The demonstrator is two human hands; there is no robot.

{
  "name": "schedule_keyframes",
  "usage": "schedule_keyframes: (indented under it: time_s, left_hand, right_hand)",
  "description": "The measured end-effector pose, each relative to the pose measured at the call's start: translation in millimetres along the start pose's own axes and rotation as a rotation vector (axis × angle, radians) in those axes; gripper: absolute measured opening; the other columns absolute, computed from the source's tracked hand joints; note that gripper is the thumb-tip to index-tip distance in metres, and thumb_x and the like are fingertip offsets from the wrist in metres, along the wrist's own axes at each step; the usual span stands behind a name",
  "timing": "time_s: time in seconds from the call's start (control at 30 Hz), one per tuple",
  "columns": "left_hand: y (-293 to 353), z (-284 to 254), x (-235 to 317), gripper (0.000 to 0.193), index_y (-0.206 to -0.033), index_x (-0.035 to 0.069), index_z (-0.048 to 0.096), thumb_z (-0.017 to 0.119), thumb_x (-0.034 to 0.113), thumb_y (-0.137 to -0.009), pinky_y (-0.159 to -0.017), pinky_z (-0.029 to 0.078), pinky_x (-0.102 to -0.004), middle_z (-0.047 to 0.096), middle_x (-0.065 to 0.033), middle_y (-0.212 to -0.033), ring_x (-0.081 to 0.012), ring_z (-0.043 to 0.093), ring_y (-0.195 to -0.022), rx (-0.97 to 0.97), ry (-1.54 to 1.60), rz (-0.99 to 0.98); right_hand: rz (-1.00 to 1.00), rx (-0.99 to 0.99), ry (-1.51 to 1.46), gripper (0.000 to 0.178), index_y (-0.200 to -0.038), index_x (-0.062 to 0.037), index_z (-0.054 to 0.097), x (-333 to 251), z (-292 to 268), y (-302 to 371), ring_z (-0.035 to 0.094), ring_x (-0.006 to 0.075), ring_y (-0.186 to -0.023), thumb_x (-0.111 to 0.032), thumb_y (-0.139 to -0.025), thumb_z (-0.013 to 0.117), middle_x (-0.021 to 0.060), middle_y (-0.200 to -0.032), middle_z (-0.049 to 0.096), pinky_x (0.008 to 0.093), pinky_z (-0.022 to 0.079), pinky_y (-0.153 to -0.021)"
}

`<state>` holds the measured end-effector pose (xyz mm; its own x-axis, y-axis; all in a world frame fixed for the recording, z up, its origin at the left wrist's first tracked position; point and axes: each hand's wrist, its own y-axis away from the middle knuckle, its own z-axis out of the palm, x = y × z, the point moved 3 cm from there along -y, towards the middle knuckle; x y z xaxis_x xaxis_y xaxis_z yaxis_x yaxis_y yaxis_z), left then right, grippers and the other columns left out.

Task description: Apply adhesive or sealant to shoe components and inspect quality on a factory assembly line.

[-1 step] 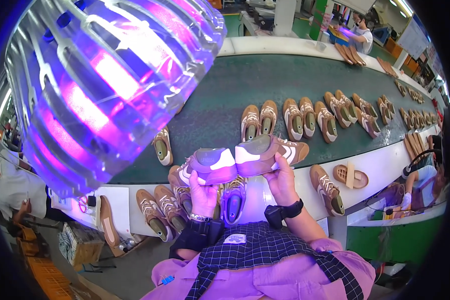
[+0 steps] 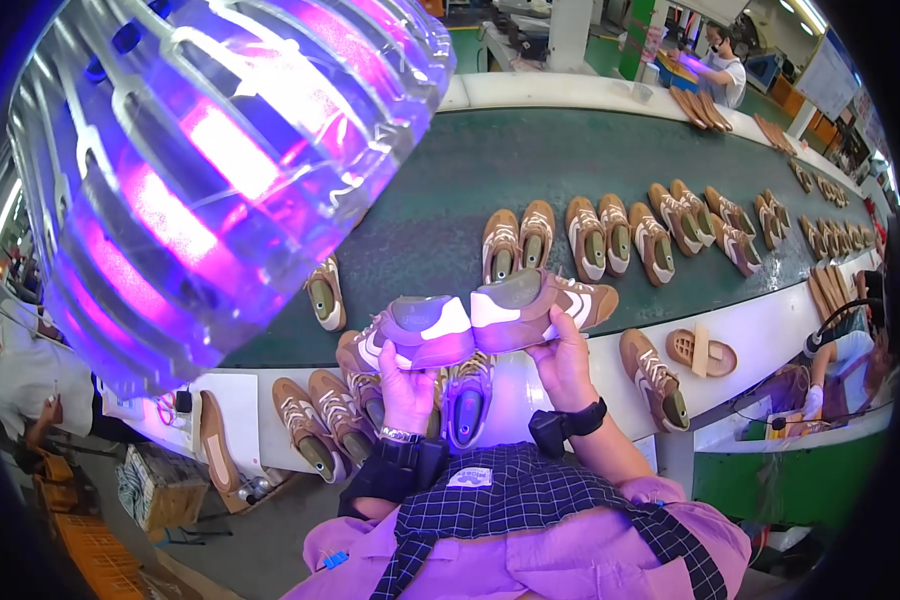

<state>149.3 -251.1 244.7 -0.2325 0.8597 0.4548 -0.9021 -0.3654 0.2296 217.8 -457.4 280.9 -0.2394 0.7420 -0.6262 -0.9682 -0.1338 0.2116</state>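
My left hand (image 2: 408,392) grips a brown sneaker (image 2: 425,345) with white stripes, its heel turned toward me. A matching sneaker (image 2: 515,322) is in my right hand (image 2: 566,365), fingers around its sole and side. The two heels meet side by side, held above the white ledge, toes pointing outward. Just below them, several laced sneakers stand on the ledge, including one sneaker (image 2: 467,405) in violet light. Left of my left hand is a pair with its near sneaker (image 2: 308,425); right of my right hand lies a single sneaker (image 2: 654,380).
A ribbed clear lamp cover (image 2: 220,190), glowing violet, fills the upper left. Beyond the white ledge (image 2: 610,350), a green conveyor belt (image 2: 420,190) carries several sneakers. A sole (image 2: 703,353) lies at right, an insole-shaped piece (image 2: 217,440) at left. Co-workers sit nearby.
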Motion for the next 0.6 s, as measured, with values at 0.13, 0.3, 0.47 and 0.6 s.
schedule_keyframes:
  time_s: [0.13,0.3,0.47,0.6]
  left_hand:
    - [-4,-10,-1,0.044,-0.123,0.008,0.048,0.051,0.039,-0.091,-0.087,0.051,-0.0371,0.058,-0.0054,-0.116,-0.0197,0.058,-0.104,0.050,-0.019,-0.002]
    - [-5,-12,5,0.045,-0.127,0.010,0.046,0.049,0.038,-0.092,-0.093,0.048,-0.0377,0.056,-0.0051,-0.122,-0.0202,0.056,-0.110,0.045,-0.095,0.007]
    - [-3,-8,11,0.034,-0.113,0.007,0.054,0.054,0.034,-0.092,-0.080,0.053,-0.0324,0.062,-0.0053,-0.106,-0.0174,0.061,-0.095,0.031,-0.091,0.065]
    - [-1,-7,14,0.033,-0.113,0.007,0.054,0.055,0.033,-0.091,-0.080,0.053,-0.0328,0.062,-0.0051,-0.106,-0.0174,0.061,-0.095,0.072,-0.116,0.054]
  right_hand:
    - [-0.007,0.032,0.017,0.036,-0.123,-0.0062,0.048,2,0,1,0.056,0.0234,-0.107,-0.024,-0.092,0.053,0.0087,-0.118,0.057,0.0433,0.047,-0.090]
    - [-0.044,0.019,0.070,0.034,-0.121,-0.0060,0.048,-1,2,5,0.058,0.0224,-0.105,-0.023,-0.093,0.053,0.0084,-0.116,0.059,0.0418,0.049,-0.088]
    - [-0.077,-0.005,0.110,0.030,-0.116,-0.0032,0.052,-5,4,6,0.061,0.0221,-0.099,-0.021,-0.092,0.054,0.0089,-0.110,0.061,0.0417,0.052,-0.085]
    - [-0.092,-0.020,0.158,0.028,-0.114,-0.0022,0.054,-8,2,7,0.062,0.0216,-0.097,-0.019,-0.092,0.054,0.0083,-0.108,0.062,0.0416,0.052,-0.084]
